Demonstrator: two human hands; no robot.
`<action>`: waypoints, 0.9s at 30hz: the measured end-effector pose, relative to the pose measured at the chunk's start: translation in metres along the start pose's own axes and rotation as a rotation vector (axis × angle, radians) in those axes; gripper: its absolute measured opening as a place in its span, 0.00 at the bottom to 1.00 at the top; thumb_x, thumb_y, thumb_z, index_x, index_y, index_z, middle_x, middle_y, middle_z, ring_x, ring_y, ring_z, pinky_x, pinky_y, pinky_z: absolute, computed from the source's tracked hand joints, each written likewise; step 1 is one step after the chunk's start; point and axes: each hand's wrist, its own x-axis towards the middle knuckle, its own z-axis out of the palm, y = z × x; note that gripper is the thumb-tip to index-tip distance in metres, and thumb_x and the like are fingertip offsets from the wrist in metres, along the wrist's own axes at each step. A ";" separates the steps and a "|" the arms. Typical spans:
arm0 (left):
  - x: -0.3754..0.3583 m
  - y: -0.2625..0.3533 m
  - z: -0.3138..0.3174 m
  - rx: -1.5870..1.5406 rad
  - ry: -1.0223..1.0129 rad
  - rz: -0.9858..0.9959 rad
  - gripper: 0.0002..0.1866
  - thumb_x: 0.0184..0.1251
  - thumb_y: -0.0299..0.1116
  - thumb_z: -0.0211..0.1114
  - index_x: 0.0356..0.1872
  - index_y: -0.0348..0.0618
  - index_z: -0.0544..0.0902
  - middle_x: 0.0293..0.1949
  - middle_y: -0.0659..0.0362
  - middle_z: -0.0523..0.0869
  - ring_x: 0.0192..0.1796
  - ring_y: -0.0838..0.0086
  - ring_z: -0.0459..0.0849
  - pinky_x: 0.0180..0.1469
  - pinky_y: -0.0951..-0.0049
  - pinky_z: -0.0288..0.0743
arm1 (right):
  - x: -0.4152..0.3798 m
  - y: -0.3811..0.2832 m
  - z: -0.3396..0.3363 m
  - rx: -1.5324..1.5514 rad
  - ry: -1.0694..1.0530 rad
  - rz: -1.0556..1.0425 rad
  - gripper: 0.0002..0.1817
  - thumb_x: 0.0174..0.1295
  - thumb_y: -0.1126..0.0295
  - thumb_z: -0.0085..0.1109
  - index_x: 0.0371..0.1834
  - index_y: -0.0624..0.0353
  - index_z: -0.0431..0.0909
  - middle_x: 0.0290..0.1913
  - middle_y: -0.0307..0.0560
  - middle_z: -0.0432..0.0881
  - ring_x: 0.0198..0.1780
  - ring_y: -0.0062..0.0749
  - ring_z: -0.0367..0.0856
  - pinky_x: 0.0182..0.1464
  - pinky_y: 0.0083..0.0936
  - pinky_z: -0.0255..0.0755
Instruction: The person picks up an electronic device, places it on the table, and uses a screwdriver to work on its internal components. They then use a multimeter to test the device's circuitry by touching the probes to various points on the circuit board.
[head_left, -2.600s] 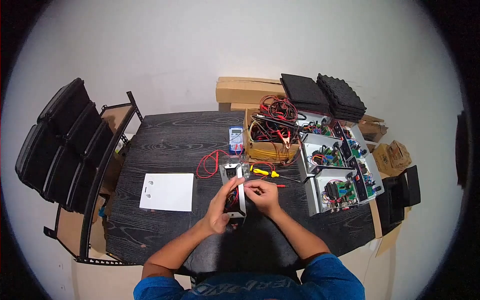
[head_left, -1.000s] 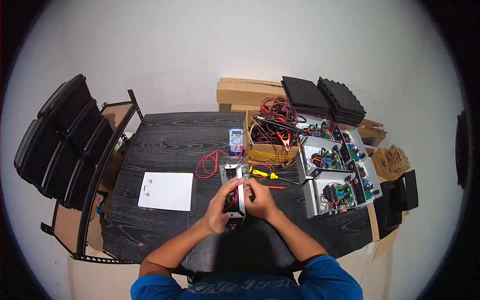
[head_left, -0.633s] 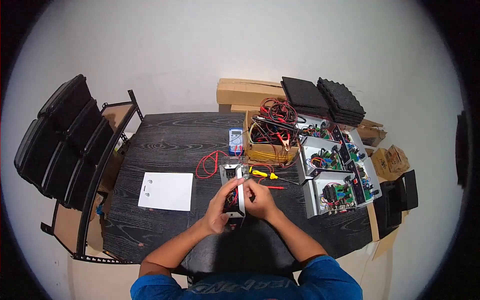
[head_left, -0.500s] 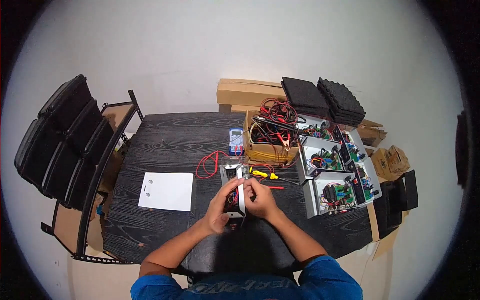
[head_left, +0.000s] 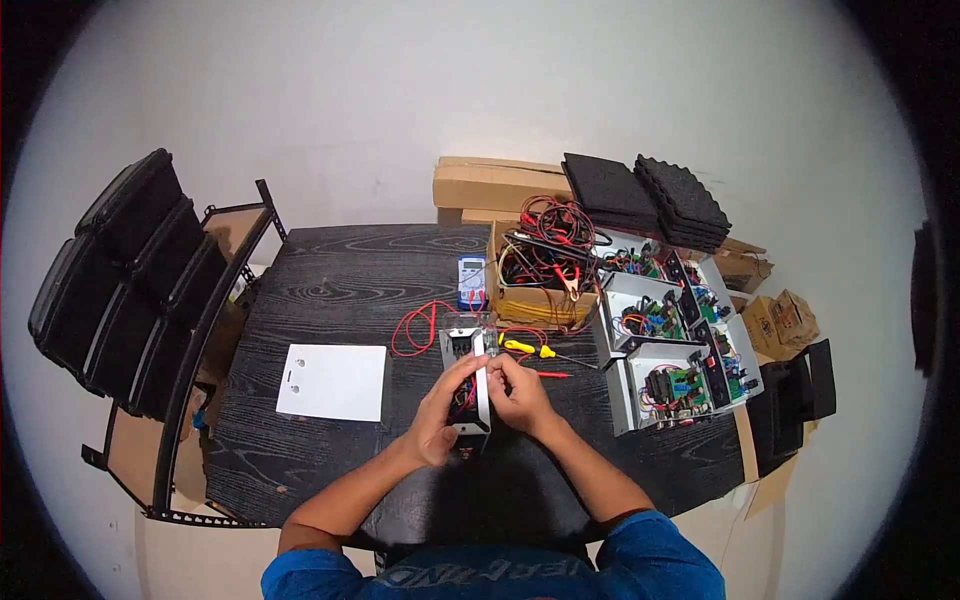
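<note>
A small white metal case [head_left: 484, 412] with wires inside stands on the table in front of me, its open side facing left. My left hand [head_left: 440, 416] grips it from the left, with fingers reaching over its upper edge. On the case's right side, my right hand [head_left: 519, 399] has its fingers curled in against the wall; what they pinch, if anything, is hidden. Just beyond lie a yellow-handled screwdriver [head_left: 527, 348] and a red test probe [head_left: 552, 375]. A blue-and-white multimeter [head_left: 472, 281] rests farther back, red leads attached.
A white panel with cutouts [head_left: 334, 384] lies to the left. Behind, a cardboard box [head_left: 545, 308] holds tangled cables and clips. Several open white cases with circuit boards [head_left: 664, 390] stand at right, near black foam sheets [head_left: 612, 193]. Black bins [head_left: 130, 290] sit on a rack at left.
My right hand's fingers have shifted very slightly against the case's side. My left hand and the case stay almost in place.
</note>
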 end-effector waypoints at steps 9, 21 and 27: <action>0.005 0.001 -0.005 0.070 -0.026 0.068 0.52 0.80 0.73 0.34 0.80 0.29 0.62 0.79 0.36 0.69 0.83 0.42 0.63 0.85 0.48 0.50 | 0.000 -0.001 -0.002 0.017 -0.038 -0.007 0.07 0.76 0.70 0.59 0.50 0.60 0.75 0.33 0.45 0.85 0.33 0.28 0.85 0.37 0.30 0.77; 0.004 -0.001 -0.004 0.018 -0.042 0.024 0.55 0.77 0.78 0.35 0.81 0.31 0.61 0.79 0.36 0.68 0.83 0.48 0.64 0.85 0.50 0.48 | -0.001 0.003 0.002 0.019 -0.017 0.014 0.07 0.77 0.70 0.58 0.50 0.59 0.74 0.31 0.48 0.83 0.31 0.35 0.84 0.36 0.33 0.76; 0.011 0.004 -0.011 0.069 -0.119 0.036 0.52 0.78 0.72 0.44 0.83 0.31 0.58 0.81 0.37 0.64 0.85 0.45 0.60 0.86 0.49 0.47 | 0.001 0.004 -0.005 0.041 -0.036 0.044 0.07 0.77 0.70 0.60 0.49 0.61 0.76 0.30 0.43 0.83 0.30 0.26 0.81 0.36 0.28 0.75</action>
